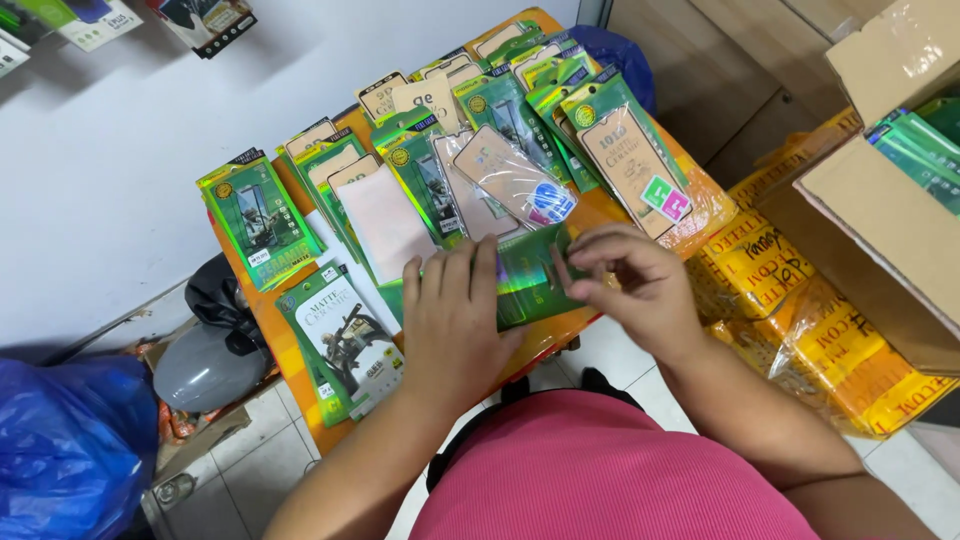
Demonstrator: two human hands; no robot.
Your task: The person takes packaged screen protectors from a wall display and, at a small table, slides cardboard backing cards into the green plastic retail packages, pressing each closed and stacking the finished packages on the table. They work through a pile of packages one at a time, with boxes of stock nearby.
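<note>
A green screen-protector packet [527, 283] lies at the near edge of a small orange table [268, 322]. My left hand [450, 318] lies flat over the packet's left end, fingers spread and pointing away from me. At the packet's right end my right hand [637, 283] pinches it with thumb and fingertips. Several more green and clear packets [420, 180] are spread in overlapping rows across the table beyond my hands.
An open cardboard box [880, 230] with green packets stands at right, above yellow wrapped bundles [810, 330]. A blue plastic bag [70, 440] and a grey helmet-like object [205, 365] sit on the tiled floor at left. A white wall rises behind the table.
</note>
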